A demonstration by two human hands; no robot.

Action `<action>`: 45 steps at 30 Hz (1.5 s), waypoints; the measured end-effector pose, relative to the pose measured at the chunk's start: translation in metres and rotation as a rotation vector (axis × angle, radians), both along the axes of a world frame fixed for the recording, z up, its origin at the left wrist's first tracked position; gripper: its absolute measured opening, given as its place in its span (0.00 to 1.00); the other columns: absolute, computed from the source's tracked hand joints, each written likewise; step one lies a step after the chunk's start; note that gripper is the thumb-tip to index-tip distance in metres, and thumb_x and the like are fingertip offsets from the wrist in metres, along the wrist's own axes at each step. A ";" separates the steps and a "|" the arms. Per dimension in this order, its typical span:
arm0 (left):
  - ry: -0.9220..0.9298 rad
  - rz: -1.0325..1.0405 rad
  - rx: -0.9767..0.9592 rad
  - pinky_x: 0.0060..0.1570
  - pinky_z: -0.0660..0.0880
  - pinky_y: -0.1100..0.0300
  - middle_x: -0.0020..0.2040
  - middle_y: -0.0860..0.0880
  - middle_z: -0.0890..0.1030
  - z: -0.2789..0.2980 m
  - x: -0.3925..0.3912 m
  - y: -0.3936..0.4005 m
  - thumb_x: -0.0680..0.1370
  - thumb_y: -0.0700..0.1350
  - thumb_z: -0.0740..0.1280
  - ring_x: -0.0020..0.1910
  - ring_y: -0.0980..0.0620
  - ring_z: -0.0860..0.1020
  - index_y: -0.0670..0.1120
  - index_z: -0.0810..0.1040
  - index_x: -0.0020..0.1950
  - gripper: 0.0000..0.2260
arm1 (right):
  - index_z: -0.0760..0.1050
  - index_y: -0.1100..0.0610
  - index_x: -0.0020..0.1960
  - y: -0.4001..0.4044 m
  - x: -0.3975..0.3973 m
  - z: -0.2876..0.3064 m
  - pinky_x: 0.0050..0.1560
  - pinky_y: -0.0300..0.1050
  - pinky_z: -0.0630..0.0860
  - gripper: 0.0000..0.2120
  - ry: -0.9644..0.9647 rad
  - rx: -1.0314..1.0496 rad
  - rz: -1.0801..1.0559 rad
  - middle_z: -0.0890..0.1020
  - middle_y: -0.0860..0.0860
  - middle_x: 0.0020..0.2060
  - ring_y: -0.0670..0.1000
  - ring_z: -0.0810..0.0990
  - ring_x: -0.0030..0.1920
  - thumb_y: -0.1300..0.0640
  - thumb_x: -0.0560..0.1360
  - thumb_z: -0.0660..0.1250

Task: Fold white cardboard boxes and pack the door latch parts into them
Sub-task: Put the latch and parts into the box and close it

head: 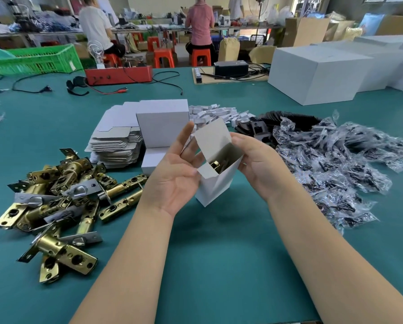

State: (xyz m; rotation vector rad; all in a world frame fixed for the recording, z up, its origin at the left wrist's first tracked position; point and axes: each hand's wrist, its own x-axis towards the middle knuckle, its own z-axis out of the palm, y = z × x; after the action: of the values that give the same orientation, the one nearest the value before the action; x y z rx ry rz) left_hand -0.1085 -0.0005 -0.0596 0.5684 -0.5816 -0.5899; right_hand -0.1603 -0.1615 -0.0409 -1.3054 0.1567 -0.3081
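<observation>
Over the green table [219,253] the person holds a small white cardboard box [215,181] up between both hands, clear of the surface and tilted so its open mouth faces up. The top flap stands upright at the back, a side flap juts out toward the left hand, and a brass door latch [215,165] shows inside the opening.

The left hand [179,174] is wide, palm turned inward, its fingers stretched up along the left side of the box and the flap, thumb resting by the side flap. The right hand [254,164] cups the box's right side with its fingers wrapped behind it; the fingertips are hidden, so I cannot tell exactly how they grip.

To the left lies a heap of brass latch bolts [62,206] with metal faceplates. Just behind the hands sits a stack of flat box blanks [116,143], with folded white boxes [163,122] beside it. Farther back lies a scatter of small white pieces [216,113]. To the right are dark strike plates [287,120] and a sprawl of clear plastic bags [340,160] with dark small parts inside. Large white cartons [317,73] stand at the far right, a red box with cables [118,76] at the far left, next to a green crate [32,59]. Two people sit on orange stools [164,57] beyond.
</observation>
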 end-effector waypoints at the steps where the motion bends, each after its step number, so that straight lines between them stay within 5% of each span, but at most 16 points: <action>1: -0.029 -0.006 0.008 0.64 0.72 0.51 0.60 0.48 0.81 0.000 0.000 0.000 0.63 0.27 0.63 0.61 0.47 0.78 0.50 0.79 0.63 0.32 | 0.81 0.56 0.53 0.002 -0.001 0.000 0.49 0.42 0.73 0.09 0.002 -0.012 0.001 0.85 0.50 0.45 0.48 0.80 0.46 0.62 0.78 0.63; 4: -0.092 0.037 0.087 0.60 0.75 0.54 0.61 0.48 0.80 0.003 -0.002 0.000 0.67 0.30 0.68 0.61 0.48 0.78 0.50 0.76 0.65 0.29 | 0.80 0.53 0.52 0.008 -0.001 0.000 0.50 0.40 0.73 0.13 -0.039 0.013 0.028 0.85 0.46 0.42 0.44 0.80 0.44 0.66 0.78 0.59; 7: -0.148 0.250 0.297 0.54 0.76 0.59 0.55 0.50 0.83 0.007 -0.011 -0.009 0.67 0.39 0.72 0.54 0.53 0.80 0.52 0.80 0.59 0.21 | 0.78 0.51 0.58 0.013 -0.002 0.000 0.58 0.43 0.71 0.17 -0.071 -0.012 0.027 0.83 0.49 0.51 0.47 0.78 0.52 0.67 0.79 0.57; 10: -0.271 0.594 0.562 0.46 0.74 0.66 0.45 0.57 0.84 0.007 -0.023 -0.021 0.68 0.45 0.68 0.45 0.59 0.79 0.60 0.83 0.46 0.11 | 0.79 0.45 0.56 0.018 -0.003 0.000 0.61 0.44 0.71 0.18 -0.073 0.009 -0.016 0.83 0.46 0.53 0.44 0.79 0.54 0.65 0.79 0.58; 13: -0.296 0.741 0.593 0.42 0.73 0.69 0.41 0.61 0.83 0.010 -0.024 -0.022 0.71 0.42 0.62 0.41 0.62 0.78 0.64 0.82 0.42 0.16 | 0.80 0.44 0.54 0.024 -0.002 -0.001 0.58 0.45 0.75 0.11 -0.057 -0.032 -0.073 0.84 0.44 0.51 0.44 0.80 0.53 0.55 0.79 0.61; 17: -0.319 0.645 0.440 0.50 0.75 0.64 0.50 0.56 0.85 0.015 -0.019 -0.013 0.72 0.34 0.60 0.54 0.56 0.81 0.58 0.86 0.46 0.22 | 0.78 0.45 0.51 0.030 -0.008 0.001 0.47 0.33 0.73 0.08 -0.231 -0.176 -0.065 0.83 0.41 0.44 0.40 0.79 0.46 0.51 0.76 0.61; 22: -0.470 0.406 0.408 0.58 0.73 0.64 0.58 0.53 0.83 0.020 -0.030 -0.009 0.73 0.41 0.62 0.63 0.54 0.77 0.55 0.85 0.54 0.16 | 0.78 0.44 0.52 0.030 -0.012 0.000 0.50 0.38 0.75 0.09 -0.346 -0.186 -0.040 0.82 0.51 0.48 0.47 0.79 0.48 0.48 0.77 0.60; 26: -0.593 0.635 0.564 0.60 0.70 0.63 0.56 0.56 0.81 0.019 -0.039 -0.017 0.74 0.53 0.64 0.61 0.58 0.76 0.59 0.82 0.52 0.10 | 0.81 0.47 0.47 0.020 -0.010 0.004 0.59 0.47 0.73 0.12 -0.231 -0.078 0.015 0.83 0.49 0.49 0.48 0.80 0.53 0.52 0.73 0.58; 29: -0.775 0.796 0.691 0.55 0.68 0.72 0.55 0.62 0.79 0.016 -0.039 -0.018 0.73 0.43 0.66 0.56 0.66 0.75 0.56 0.81 0.54 0.12 | 0.81 0.52 0.48 0.014 -0.008 0.001 0.56 0.45 0.73 0.15 -0.207 -0.018 0.082 0.83 0.50 0.49 0.49 0.80 0.52 0.59 0.70 0.57; 32: -0.896 0.986 0.795 0.54 0.67 0.74 0.55 0.57 0.78 0.010 -0.035 -0.018 0.72 0.40 0.66 0.53 0.63 0.74 0.46 0.81 0.58 0.15 | 0.81 0.54 0.50 0.012 -0.007 -0.002 0.54 0.45 0.73 0.12 -0.242 0.002 0.102 0.83 0.50 0.46 0.50 0.78 0.48 0.64 0.69 0.65; 35: -0.842 1.056 0.806 0.51 0.69 0.72 0.52 0.57 0.77 0.007 -0.035 -0.019 0.75 0.40 0.67 0.49 0.61 0.75 0.45 0.80 0.58 0.12 | 0.83 0.49 0.47 0.006 -0.008 -0.001 0.53 0.40 0.75 0.10 -0.264 0.023 0.059 0.84 0.48 0.45 0.47 0.79 0.47 0.61 0.68 0.72; 39: -0.610 0.877 0.733 0.38 0.67 0.72 0.38 0.62 0.77 0.012 -0.031 -0.015 0.78 0.48 0.64 0.36 0.63 0.73 0.56 0.78 0.55 0.08 | 0.82 0.46 0.43 0.009 -0.009 -0.002 0.42 0.35 0.74 0.07 -0.310 -0.098 -0.007 0.80 0.43 0.36 0.44 0.75 0.39 0.58 0.69 0.71; 45: -0.484 0.664 0.687 0.54 0.72 0.62 0.49 0.56 0.82 0.017 -0.027 -0.011 0.78 0.48 0.61 0.49 0.58 0.76 0.64 0.80 0.49 0.12 | 0.84 0.50 0.45 0.006 -0.007 -0.001 0.45 0.37 0.77 0.13 -0.238 0.103 0.180 0.85 0.48 0.44 0.46 0.81 0.45 0.59 0.72 0.61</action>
State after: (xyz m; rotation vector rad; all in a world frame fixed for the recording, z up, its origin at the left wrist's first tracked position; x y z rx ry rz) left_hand -0.1352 -0.0116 -0.0425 1.5088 -0.5882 0.0127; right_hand -0.1672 -0.1554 -0.0416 -1.1619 -0.1438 -0.2947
